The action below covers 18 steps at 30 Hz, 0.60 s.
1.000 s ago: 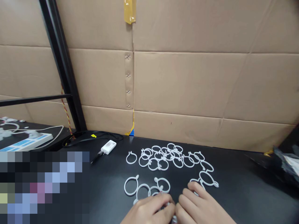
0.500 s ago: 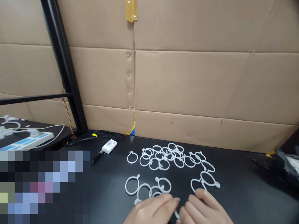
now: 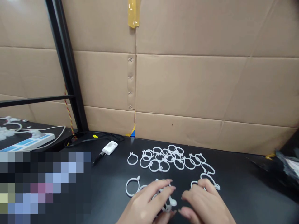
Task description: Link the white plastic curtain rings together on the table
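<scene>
My left hand (image 3: 149,200) holds a white plastic ring (image 3: 172,202) with a small rounded tab between its thumb and fingers, low over the black table. The fingers hide part of this ring and of other rings beneath. My right hand (image 3: 206,197) is to the right of it, thumb and fingers apart, nothing between them. Partly behind the right hand's knuckles lie white rings, one with its tab to the right (image 3: 217,186). Beside the left hand, another white ring (image 3: 126,187) lies flat, its tab pointing up and right.
A loose cluster of several white rings (image 3: 154,170) spreads across the table's middle. Back left are a white adapter (image 3: 110,147) with a black plug and dark cables. A power strip (image 3: 35,141) stands far left, a black plastic bag (image 3: 280,168) far right. Cardboard (image 3: 187,87) walls the back.
My hands have parted: the right fingers have opened and come off the ring. My left hand has shifted up with the ring, over the near rings. The view has tilted slightly.
</scene>
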Motion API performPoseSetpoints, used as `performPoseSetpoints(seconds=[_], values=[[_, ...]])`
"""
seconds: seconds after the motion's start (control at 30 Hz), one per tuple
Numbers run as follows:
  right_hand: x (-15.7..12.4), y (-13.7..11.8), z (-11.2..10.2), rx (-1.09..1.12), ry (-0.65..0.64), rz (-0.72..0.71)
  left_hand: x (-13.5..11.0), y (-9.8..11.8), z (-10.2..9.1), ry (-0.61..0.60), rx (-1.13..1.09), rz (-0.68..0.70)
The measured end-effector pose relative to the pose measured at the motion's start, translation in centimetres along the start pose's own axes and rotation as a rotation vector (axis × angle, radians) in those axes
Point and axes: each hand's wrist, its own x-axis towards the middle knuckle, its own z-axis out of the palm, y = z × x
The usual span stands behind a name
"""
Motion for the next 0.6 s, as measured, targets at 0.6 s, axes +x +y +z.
performPoseSetpoints(seconds=[0.6], values=[[-2.5, 7.7, 4.5, 0.067, -0.286, 0.547, 0.3, -0.6, -0.3, -0.015, 0.169, -0.054]])
